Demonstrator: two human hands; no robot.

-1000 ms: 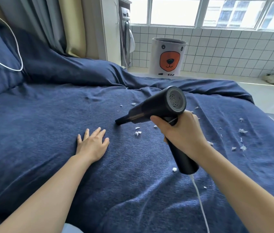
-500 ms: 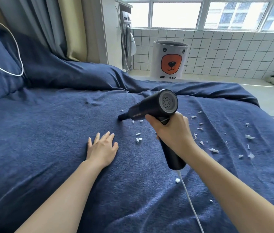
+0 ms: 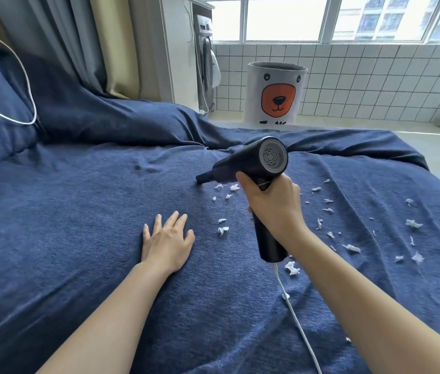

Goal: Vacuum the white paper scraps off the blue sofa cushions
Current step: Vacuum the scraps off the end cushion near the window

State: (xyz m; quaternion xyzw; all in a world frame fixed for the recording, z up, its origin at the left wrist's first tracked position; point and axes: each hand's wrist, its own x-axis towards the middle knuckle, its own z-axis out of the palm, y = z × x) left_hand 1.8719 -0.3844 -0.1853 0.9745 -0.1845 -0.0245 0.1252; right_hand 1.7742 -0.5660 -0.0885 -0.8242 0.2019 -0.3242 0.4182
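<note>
Blue sofa cushion [image 3: 78, 238] is being pressed by the flat left hand [image 3: 167, 242]; the vacuum [image 3: 251, 168] is being gripped by the right hand [image 3: 273, 203], paper scraps [image 3: 223, 230] lying just beside it.

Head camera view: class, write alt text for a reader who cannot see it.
A right hand grips a black handheld vacuum, nozzle down on a blue sofa cushion among white paper scraps. The left hand rests flat on the cushion.
</note>
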